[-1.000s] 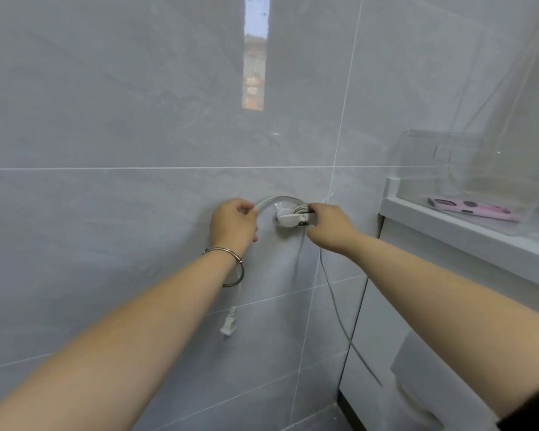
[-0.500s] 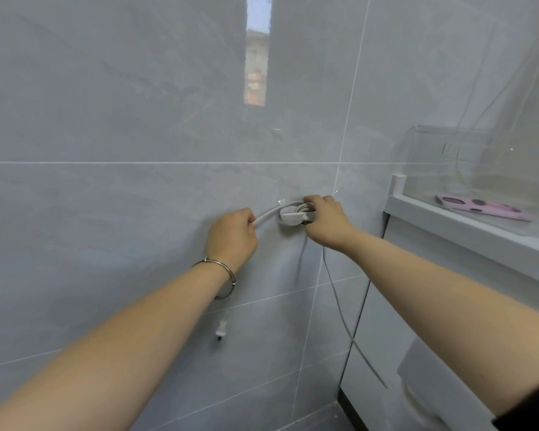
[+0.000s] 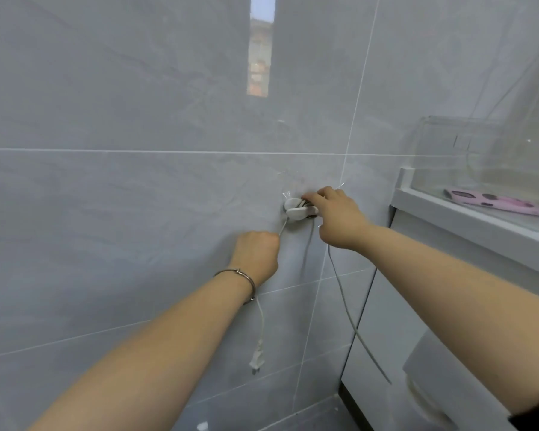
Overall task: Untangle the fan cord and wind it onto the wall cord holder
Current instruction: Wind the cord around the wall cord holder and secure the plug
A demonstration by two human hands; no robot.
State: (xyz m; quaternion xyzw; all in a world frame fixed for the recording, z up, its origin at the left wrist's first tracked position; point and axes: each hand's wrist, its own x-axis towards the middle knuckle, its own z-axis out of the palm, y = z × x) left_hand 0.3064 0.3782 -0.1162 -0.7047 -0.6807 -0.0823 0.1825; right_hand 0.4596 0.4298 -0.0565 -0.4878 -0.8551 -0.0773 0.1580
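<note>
Head: two hands (image 3: 257, 255) (image 3: 339, 219) (one cord (image 3: 349, 317))

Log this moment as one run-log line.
stage: winding | left hand: grips cord below holder | right hand: holds cord at holder | plug: hanging

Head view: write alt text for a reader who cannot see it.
A left hand grips a thin white fan cord running down from a white plastic cord holder on a grey tiled wall; the right hand holds the holder. The white plug dangles below the left wrist.
</note>
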